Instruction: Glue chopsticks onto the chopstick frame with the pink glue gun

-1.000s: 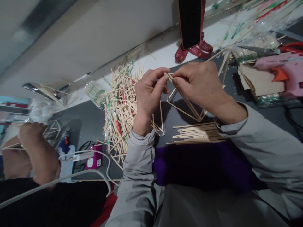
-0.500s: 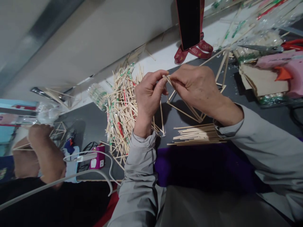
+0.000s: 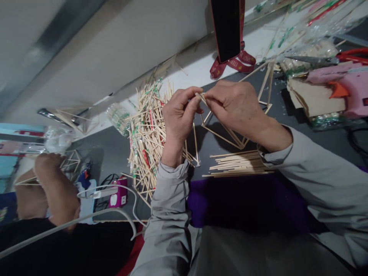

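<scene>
Both hands meet over the dark table, pinching the top corner of a frame of thin wooden sticks (image 3: 221,137). My left hand (image 3: 179,115) is closed, thumb and index finger on the joined stick ends. My right hand (image 3: 235,109) pinches the sticks just beside that corner, its palm covering part of the frame. Lower stick corners of the frame show below and between the hands. A bundle of loose sticks (image 3: 235,163) lies near the table's front edge, below my right hand. To the left of my left hand spreads a large heap of sticks (image 3: 146,138), some still in wrappers.
At right, a pink glue gun (image 3: 355,88) lies by folded cardboard (image 3: 314,97) and scissors (image 3: 319,60). A black phone (image 3: 227,30) with a red lanyard (image 3: 243,63) stands at the back. A co-worker's hand (image 3: 48,166) and a magenta socket box (image 3: 118,193) are left.
The view shifts slightly, moving things at the right a little leftward. Both hands keep their pinch on the stick corner, with only a small change of the fingers.
</scene>
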The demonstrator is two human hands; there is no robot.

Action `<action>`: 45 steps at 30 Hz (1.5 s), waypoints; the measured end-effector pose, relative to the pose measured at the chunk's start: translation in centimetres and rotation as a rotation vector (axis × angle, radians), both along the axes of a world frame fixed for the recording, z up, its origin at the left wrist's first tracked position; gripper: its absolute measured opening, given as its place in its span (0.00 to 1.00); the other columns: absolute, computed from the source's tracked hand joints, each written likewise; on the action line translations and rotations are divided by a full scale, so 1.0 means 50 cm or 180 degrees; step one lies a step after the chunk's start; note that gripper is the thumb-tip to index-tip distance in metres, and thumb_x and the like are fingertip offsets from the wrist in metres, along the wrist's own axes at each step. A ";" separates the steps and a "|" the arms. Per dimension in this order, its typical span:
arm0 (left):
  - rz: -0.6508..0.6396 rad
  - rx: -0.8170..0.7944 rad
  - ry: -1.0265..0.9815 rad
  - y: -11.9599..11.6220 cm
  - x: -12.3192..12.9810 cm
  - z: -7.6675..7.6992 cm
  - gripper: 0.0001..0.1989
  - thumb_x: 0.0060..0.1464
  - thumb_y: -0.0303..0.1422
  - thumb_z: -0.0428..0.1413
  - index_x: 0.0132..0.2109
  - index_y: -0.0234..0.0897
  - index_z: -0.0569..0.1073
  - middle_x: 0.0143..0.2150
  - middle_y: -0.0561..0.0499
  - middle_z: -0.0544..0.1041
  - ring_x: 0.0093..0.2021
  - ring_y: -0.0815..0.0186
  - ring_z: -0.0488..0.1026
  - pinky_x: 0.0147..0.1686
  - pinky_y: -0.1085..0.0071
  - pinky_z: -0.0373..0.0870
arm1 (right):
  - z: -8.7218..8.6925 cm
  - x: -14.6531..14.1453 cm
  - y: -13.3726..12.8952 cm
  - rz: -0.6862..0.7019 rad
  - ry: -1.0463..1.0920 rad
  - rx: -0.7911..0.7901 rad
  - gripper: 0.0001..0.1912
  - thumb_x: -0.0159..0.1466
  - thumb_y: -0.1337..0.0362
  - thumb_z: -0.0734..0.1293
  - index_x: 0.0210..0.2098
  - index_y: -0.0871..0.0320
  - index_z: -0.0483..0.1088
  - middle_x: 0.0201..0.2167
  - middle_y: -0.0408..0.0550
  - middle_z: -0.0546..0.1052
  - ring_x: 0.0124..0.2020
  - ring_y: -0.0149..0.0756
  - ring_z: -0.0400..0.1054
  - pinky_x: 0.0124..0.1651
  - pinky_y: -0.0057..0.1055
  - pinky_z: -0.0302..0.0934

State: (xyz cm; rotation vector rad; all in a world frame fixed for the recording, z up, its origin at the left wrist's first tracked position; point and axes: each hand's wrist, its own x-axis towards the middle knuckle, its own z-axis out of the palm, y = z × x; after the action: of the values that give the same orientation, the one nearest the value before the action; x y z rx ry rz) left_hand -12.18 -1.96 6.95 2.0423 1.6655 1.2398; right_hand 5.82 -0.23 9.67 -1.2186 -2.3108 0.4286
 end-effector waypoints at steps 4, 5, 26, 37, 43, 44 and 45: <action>-0.0012 -0.0039 -0.0190 0.001 0.000 -0.006 0.14 0.66 0.46 0.54 0.50 0.47 0.78 0.44 0.51 0.80 0.30 0.68 0.78 0.24 0.71 0.71 | 0.001 0.002 0.000 -0.0015 -0.0006 -0.0059 0.20 0.73 0.62 0.56 0.49 0.60 0.79 0.46 0.55 0.80 0.48 0.43 0.73 0.49 0.36 0.61; -0.0016 -0.0057 -0.0218 0.002 -0.001 -0.008 0.15 0.66 0.47 0.54 0.51 0.47 0.78 0.44 0.50 0.81 0.30 0.68 0.78 0.23 0.71 0.71 | 0.001 0.002 0.000 -0.0039 -0.0016 -0.0058 0.20 0.73 0.63 0.56 0.49 0.60 0.79 0.46 0.55 0.80 0.48 0.43 0.73 0.50 0.37 0.61; -0.0194 -0.0263 -0.0074 0.001 -0.021 -0.018 0.19 0.66 0.51 0.52 0.56 0.50 0.74 0.41 0.51 0.82 0.34 0.65 0.81 0.24 0.70 0.72 | -0.001 0.005 -0.006 0.0021 0.0086 -0.0107 0.17 0.72 0.60 0.59 0.46 0.57 0.78 0.45 0.55 0.80 0.46 0.44 0.73 0.46 0.37 0.62; -0.0299 -0.0263 -0.0648 0.001 -0.011 -0.004 0.11 0.63 0.43 0.59 0.49 0.47 0.79 0.37 0.53 0.81 0.30 0.67 0.79 0.23 0.73 0.70 | -0.002 0.002 -0.006 0.0014 -0.0045 -0.0118 0.19 0.73 0.61 0.57 0.49 0.60 0.77 0.46 0.58 0.79 0.47 0.46 0.73 0.48 0.38 0.62; -0.0339 -0.0238 -0.0740 0.000 -0.007 -0.006 0.09 0.63 0.39 0.60 0.49 0.46 0.79 0.40 0.53 0.81 0.30 0.68 0.79 0.23 0.75 0.69 | -0.007 0.004 -0.003 0.0084 0.0021 -0.0082 0.18 0.72 0.61 0.58 0.50 0.59 0.77 0.46 0.56 0.80 0.46 0.45 0.73 0.48 0.38 0.62; -0.0329 -0.0260 -0.0739 0.000 -0.008 -0.007 0.09 0.64 0.39 0.60 0.49 0.46 0.79 0.39 0.53 0.81 0.30 0.68 0.79 0.23 0.75 0.69 | -0.007 0.004 -0.003 0.0108 0.0044 -0.0076 0.18 0.72 0.61 0.58 0.50 0.58 0.77 0.45 0.55 0.80 0.46 0.45 0.73 0.48 0.38 0.62; -0.0315 -0.0280 -0.0737 0.000 -0.009 -0.007 0.10 0.63 0.39 0.60 0.50 0.46 0.79 0.38 0.53 0.81 0.30 0.68 0.79 0.23 0.75 0.69 | -0.008 0.005 -0.002 0.0128 0.0066 -0.0076 0.19 0.72 0.61 0.58 0.51 0.58 0.77 0.45 0.55 0.80 0.46 0.44 0.73 0.48 0.37 0.62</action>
State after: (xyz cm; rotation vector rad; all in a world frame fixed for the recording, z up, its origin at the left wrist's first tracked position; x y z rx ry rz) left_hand -12.61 -1.94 6.61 1.8283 1.4691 1.2899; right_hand 6.08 -0.35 9.28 -1.1753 -2.3221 0.4822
